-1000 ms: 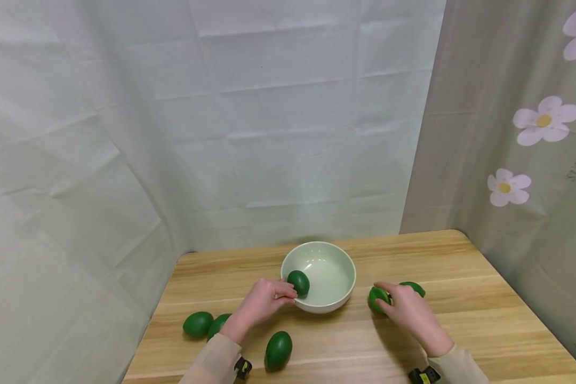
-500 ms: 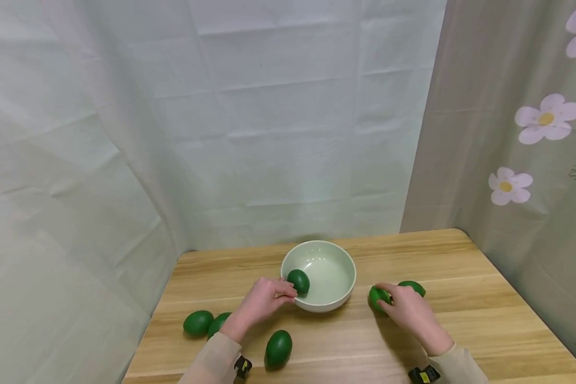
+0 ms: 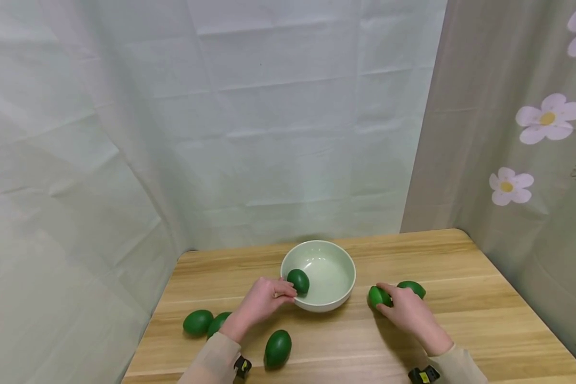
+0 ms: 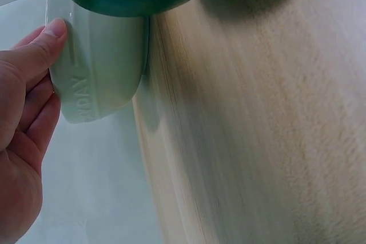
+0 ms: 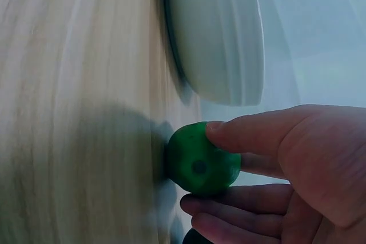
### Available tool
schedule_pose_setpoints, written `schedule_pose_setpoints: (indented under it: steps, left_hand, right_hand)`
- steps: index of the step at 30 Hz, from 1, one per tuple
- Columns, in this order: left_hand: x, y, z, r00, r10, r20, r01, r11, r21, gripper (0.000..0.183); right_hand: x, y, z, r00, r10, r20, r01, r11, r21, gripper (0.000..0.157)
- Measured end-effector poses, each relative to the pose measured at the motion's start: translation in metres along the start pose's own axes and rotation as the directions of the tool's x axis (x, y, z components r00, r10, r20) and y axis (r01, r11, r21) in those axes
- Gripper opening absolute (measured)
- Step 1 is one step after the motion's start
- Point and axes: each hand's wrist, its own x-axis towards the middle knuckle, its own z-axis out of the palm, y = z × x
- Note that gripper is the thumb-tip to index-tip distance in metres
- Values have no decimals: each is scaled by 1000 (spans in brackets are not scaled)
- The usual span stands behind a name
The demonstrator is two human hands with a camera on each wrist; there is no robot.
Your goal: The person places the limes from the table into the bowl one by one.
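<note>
Little had changed: the left hand [image 3: 264, 300] pinched the bowl [image 3: 328, 277] near the worktop's [image 3: 345, 346] far edge; the half-curled right hand [image 3: 409, 309] held a lime [image 3: 377, 296], seemingly unlifted.

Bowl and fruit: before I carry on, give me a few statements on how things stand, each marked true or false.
1. The left hand holds the bowl at its rim. True.
2. The bowl is upside down. False: its open side faces up.
3. The right hand holds a bright green fruit. True.
4. Three fruits show in the bowl. False: only one dark green fruit does.
5. Another dark fruit lies right of the bowl. True.
</note>
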Motion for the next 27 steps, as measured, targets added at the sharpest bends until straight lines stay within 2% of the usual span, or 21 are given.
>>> schedule_pose_setpoints:
  steps: [7,14,27]
  left_hand:
    - [0,3,-2,998,-54,23,55,998,-15,14]
    - [1,3,-2,999,-42,21,42,999,-11,14]
    - [1,4,-1,998,-55,19,55,998,3,14]
  right_hand:
    - [2,0,-3,1000,-13,11,13,1000,10,54]
    - [2,-3,-6,999,-8,41,7,1000,22,54]
    - [3,-1,-6,999,-15,30,14,999,40,54]
